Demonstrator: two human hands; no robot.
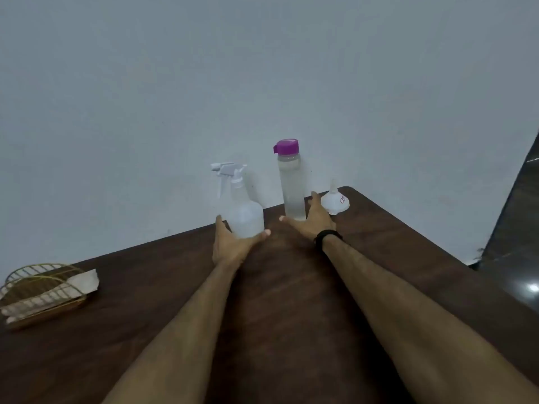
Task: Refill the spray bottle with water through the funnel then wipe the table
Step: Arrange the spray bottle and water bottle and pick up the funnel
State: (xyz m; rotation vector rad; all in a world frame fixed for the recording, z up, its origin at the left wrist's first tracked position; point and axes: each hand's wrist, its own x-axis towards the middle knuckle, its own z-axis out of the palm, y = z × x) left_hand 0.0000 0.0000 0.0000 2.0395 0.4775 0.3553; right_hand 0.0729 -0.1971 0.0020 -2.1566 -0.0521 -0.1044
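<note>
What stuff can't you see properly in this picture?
- Head view: the base of the spray bottle is hidden by the left hand.
- The foot of the water bottle is hidden by the right hand.
- The sticker on the funnel is too small to read.
- The napkin holder is blurred near the left edge.
- The table is cut off at the bottom.
</note>
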